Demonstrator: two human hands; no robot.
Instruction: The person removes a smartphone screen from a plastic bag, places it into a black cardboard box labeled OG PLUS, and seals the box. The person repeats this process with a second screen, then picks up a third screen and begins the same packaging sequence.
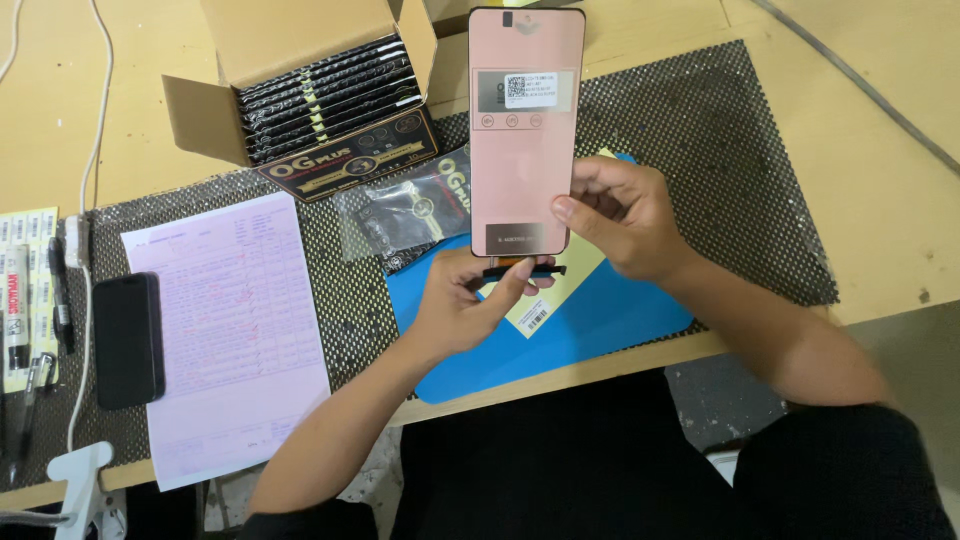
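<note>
Now both hands hold a pink-backed phone screen panel (526, 130) upright above the blue mat (600, 320). The right hand (620, 215) pinches the panel's lower right edge; the left hand (470, 300) pinches the black flex strip (520, 270) under its bottom edge. Left of the mat lie a clear pouch (405, 215), a pink form (235, 320) and a dark phone (128, 340); behind the mat stands an open cardboard box (320, 90) on the desk (880, 200).

Bright, even overhead light, with soft short shadows. Mild glare on the plastic sleeve (400, 215) at centre. Focus is sharp; slight wide-angle stretch toward the frame edges.
</note>
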